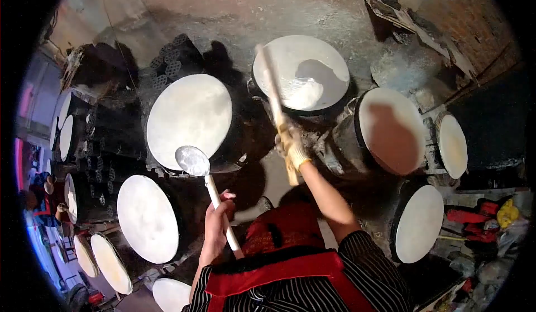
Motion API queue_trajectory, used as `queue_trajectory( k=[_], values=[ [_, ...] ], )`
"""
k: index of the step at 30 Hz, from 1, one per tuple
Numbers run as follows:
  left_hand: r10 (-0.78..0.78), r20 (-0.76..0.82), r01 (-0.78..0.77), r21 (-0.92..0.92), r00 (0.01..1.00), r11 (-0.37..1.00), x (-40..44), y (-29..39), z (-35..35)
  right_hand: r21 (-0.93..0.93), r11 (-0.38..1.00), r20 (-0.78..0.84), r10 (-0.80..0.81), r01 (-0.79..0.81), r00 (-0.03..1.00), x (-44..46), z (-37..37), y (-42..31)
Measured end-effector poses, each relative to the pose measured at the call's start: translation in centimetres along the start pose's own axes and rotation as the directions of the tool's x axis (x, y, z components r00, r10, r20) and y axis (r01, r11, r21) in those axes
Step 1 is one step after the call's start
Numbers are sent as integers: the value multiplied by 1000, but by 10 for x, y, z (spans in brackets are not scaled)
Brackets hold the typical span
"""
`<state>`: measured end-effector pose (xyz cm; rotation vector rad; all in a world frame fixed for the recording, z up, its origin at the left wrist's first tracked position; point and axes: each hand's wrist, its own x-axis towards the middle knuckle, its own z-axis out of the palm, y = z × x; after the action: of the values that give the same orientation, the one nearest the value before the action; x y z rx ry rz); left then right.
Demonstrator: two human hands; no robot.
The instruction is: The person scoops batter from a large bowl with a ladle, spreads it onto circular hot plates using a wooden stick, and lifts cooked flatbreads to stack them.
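Note:
My left hand [215, 222] is bare and closed around the pale handle of a ladle [191, 160]. The ladle's metal bowl overlaps the lower edge of a white-covered round griddle [190, 119]. A light work glove covers my right hand [292, 145], which grips a wooden stick [271, 83]. The stick points away from me and crosses the left side of the far griddle [312, 49]; its far end is blurred, so its shape is unclear. Wet, shiny white batter [301, 92] lies on that griddle, beside a dark shadow.
More round griddles stand around me, among them one with a reddish-brown patch [391, 133], one at right [419, 224] and one at left [147, 218]. Honeycomb coal briquettes [173, 60] are stacked at the back left. Another person [44, 194] is at the far left.

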<state>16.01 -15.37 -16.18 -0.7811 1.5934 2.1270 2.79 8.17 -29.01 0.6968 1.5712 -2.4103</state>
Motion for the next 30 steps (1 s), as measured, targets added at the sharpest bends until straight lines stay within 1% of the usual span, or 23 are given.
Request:
queue_trajectory(
  k=[1,2,3,4,5,6,8,9,10,12,13,14,16,17,18,20,22,23,24,25,26,28,30],
  values=[
    [6,22,-7,28,1000,1000,1,2,4,-18,992,-27,122,-122,992,-5,-15,6],
    [24,5,-24,12,1000,1000,3,3,11,58,995,19,83,-84,996,-18,-42,7],
    [41,-16,-41,-7,999,999,4,3,20,37,998,-71,52,-49,996,-27,-66,6],
    [58,-40,-59,-26,998,998,5,2,27,197,980,49,5,-15,999,-29,-103,8],
    [48,19,-48,-31,999,998,10,-3,24,205,978,66,14,-27,998,-26,-137,13],
    [32,31,-31,-27,999,999,14,-7,29,494,858,361,-52,-143,931,-25,-147,-3],
    [0,67,1,-11,998,1000,23,-11,42,608,781,264,-32,-140,964,-21,-150,-17],
    [22,81,-22,2,996,1000,27,-15,53,419,907,44,-63,38,997,-18,-132,-27],
    [14,85,-16,15,996,1000,27,-14,66,500,862,-1,97,-83,995,-22,-113,-37],
    [0,85,-4,45,996,999,25,-8,94,201,947,160,221,-251,962,-6,-119,-30],
    [-26,78,21,64,997,998,25,-6,104,20,963,82,266,-269,960,-19,-121,-30],
    [-12,81,8,50,997,999,28,-8,112,74,977,125,191,-201,974,-12,-148,-10],
    [19,76,-20,12,997,1000,36,-15,126,272,959,179,26,-75,984,-13,-193,-6],
    [7,73,-8,19,997,1000,35,-18,133,287,927,107,221,-243,969,-16,-196,-37],
    [-7,71,5,30,997,1000,34,-18,139,260,952,173,117,-160,978,-8,-213,-34],
    [-28,48,25,50,998,998,35,-21,152,307,923,191,181,-234,965,19,-233,-42],
    [-47,5,47,64,999,997,34,-25,163,406,879,290,138,-252,947,42,-235,-55],
    [-32,18,32,35,999,999,34,-28,166,405,887,210,148,-224,966,48,-231,-63],
    [-50,27,50,24,998,998,33,-29,166,402,894,128,158,-196,979,49,-218,-79],
    [-66,39,66,16,997,998,32,-28,165,503,815,293,154,-289,944,66,-223,-81],
    [-83,52,82,10,995,997,31,-27,164,506,829,163,176,-236,971,81,-225,-80],
    [-67,42,67,0,997,998,35,-26,165,500,865,-46,61,-29,997,87,-195,-94],
    [-77,29,76,22,997,997,34,-19,164,208,965,-221,-114,161,969,86,-164,-94]
  ],
)
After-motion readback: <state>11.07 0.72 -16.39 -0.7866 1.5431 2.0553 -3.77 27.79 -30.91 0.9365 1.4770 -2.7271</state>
